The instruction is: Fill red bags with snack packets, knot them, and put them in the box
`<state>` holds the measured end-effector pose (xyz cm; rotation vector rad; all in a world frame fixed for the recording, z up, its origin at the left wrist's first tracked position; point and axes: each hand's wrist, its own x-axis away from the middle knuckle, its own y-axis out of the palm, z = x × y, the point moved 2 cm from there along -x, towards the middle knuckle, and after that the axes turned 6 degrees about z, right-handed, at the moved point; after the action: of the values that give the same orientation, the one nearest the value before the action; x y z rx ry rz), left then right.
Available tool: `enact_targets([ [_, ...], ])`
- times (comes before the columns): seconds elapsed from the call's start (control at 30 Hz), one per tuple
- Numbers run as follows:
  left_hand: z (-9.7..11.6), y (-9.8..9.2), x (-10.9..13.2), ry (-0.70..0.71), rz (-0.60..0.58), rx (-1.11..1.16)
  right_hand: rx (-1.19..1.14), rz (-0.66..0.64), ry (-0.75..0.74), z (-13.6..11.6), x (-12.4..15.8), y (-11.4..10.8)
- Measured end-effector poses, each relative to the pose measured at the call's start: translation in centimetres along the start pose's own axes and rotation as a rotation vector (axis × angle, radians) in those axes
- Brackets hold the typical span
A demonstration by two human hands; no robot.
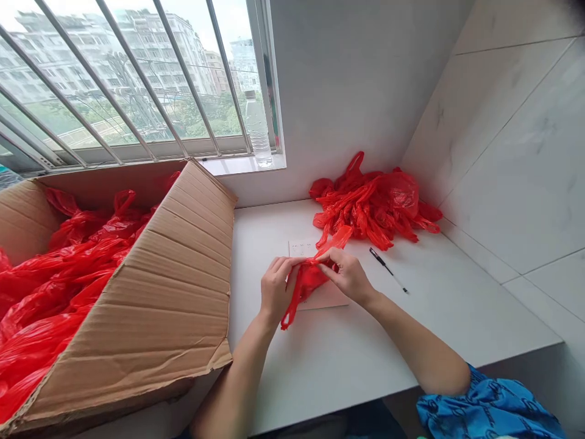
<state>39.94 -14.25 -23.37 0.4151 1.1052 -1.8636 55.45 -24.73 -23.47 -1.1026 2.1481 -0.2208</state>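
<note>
We observed the left hand [276,283] and right hand [351,277] pinching a red bag [312,278] over paper [299,247] on the desk [448,311], a pen [388,269] nearby.

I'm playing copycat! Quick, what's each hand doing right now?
Left hand: closed, pinching a red plastic bag.
Right hand: closed, pinching the same bag.

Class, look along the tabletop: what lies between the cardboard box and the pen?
In the head view, a white paper lies between the box and the pen, partly hidden by a red bag held in the left hand and right hand.
</note>
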Motion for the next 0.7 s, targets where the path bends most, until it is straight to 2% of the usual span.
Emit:
enact_targets([
  [0.23,-1.0,-0.7,-0.5,-0.027,0.158,-0.173,-0.005,0.143,0.065,0.2,-0.7,-2.9],
  [0.33,-1.0,-0.9,-0.5,-0.070,0.180,-0.178,-0.009,0.132,0.079,0.2,-0.8,-3.2],
  [0.43,-0.3,-1.2,-0.5,-0.097,0.216,-0.104,0.039,0.056,0.064,0.0,-0.6,-3.0],
  [0.5,0.5,-1.2,-0.4,-0.026,0.188,-0.073,0.080,0.007,0.056,-0.1,-0.5,-2.7],
  [0.6,1.2,-0.6,-0.3,0.114,0.036,-0.120,0.115,-0.003,0.066,-0.3,-0.2,-2.3],
  [0.7,1.0,-0.1,0.0,0.131,0.002,-0.098,0.147,0.050,0.082,-0.7,0.1,-1.7],
])
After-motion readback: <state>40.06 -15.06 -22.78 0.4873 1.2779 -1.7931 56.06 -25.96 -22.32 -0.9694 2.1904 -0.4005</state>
